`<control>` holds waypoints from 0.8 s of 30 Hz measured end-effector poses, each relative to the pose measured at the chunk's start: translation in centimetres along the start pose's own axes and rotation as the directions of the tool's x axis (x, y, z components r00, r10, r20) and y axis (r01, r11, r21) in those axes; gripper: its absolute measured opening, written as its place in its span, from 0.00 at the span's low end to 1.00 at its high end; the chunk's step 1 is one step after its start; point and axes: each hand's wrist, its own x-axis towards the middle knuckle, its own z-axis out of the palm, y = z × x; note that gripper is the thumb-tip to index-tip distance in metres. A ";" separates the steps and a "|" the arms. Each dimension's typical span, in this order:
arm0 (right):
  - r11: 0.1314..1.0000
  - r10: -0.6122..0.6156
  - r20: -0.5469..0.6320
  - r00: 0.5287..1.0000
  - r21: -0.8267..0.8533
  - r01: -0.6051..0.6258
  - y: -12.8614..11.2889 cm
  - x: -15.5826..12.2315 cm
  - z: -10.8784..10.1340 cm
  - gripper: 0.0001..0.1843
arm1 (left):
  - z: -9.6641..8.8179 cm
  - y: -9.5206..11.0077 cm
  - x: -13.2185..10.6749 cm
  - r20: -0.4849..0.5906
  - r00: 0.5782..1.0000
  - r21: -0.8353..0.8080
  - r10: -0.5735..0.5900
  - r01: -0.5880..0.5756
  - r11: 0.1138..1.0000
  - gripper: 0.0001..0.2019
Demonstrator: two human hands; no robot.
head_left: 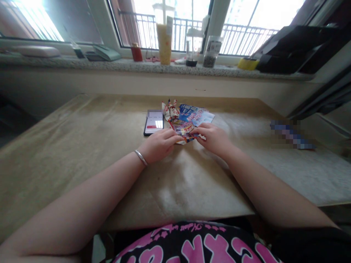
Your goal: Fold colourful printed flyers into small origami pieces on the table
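Note:
Between my hands lies a brightly printed piece of paper (184,128), partly folded, with red, yellow and blue patterns. My left hand (161,143) has its fingers closed at the paper's near left edge. On the other side my right hand (212,137) pinches the near right edge between thumb and fingers. Just behind it stand crumpled or folded white-and-red paper pieces (170,109). A fanned stack of blue printed cards or sheets (192,114) lies beyond my right fingers. Left of the paper is a phone (154,124) with its screen lit.
The table (82,146) has a pale brown cover. A blurred blue packet-like thing (292,135) lies at the far right. On the windowsill (104,65) stand a tall yellow-filled cup (164,44), a red-capped jar (136,53), clear containers (212,51) and a black bag (290,51).

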 end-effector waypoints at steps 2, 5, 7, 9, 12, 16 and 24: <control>0.998 -0.047 0.050 0.998 -0.037 0.048 0.4 0.1 -0.2 0.11 | -0.2 -0.1 0.1 0.033 0.999 0.062 0.000 -0.002 0.998 0.16; 0.992 -0.110 0.132 0.985 -0.050 0.118 0.7 0.2 -0.4 0.11 | -0.7 -0.1 0.2 0.089 0.996 0.152 -0.011 -0.003 0.988 0.15; 0.989 -0.136 0.154 0.979 -0.034 0.143 0.6 0.2 -0.5 0.12 | -0.9 0.0 0.2 0.130 0.991 0.188 -0.040 0.015 0.982 0.15; 0.985 -0.168 0.153 0.974 -0.009 0.171 0.5 0.2 -0.5 0.11 | -1.0 0.2 0.3 0.154 0.984 0.209 -0.093 0.060 0.976 0.17; 0.971 -0.241 0.163 0.957 0.045 0.236 0.4 0.2 -0.4 0.07 | -0.8 0.5 0.3 0.197 0.967 0.202 -0.158 0.117 0.972 0.17; 0.949 -0.308 0.200 0.930 0.137 0.285 0.5 0.2 -0.2 0.08 | -0.4 0.8 0.1 0.291 0.945 0.173 -0.150 0.102 0.980 0.15; 0.950 -0.283 0.198 0.938 0.189 0.247 1.2 0.3 0.0 0.15 | -0.3 0.9 -0.1 0.309 0.946 0.113 -0.101 0.069 0.991 0.14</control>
